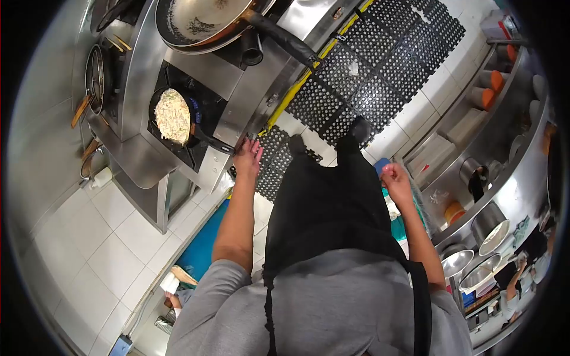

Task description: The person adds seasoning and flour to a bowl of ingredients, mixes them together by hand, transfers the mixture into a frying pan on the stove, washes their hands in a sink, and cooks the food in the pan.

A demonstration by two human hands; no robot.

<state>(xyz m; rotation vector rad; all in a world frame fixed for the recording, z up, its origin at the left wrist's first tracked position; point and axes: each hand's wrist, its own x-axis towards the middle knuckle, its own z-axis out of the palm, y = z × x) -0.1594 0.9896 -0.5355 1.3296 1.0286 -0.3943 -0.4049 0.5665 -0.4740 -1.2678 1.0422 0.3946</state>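
Note:
My left hand is beside the stove's front edge, close to the handle end of a small black pan. Its fingers are apart and hold nothing. In that pan, over a burner with a blue flame, lies a pale oval mass of food with green and brown flecks. On the other side of my body, my right hand hangs with its fingers curled in, and no object shows in it.
A large pan sits at the stove's far end, its handle jutting over the front edge. Black perforated mats cover the floor. Steel shelving with bowls and containers stands at right. Other people are partly visible at lower left and lower right.

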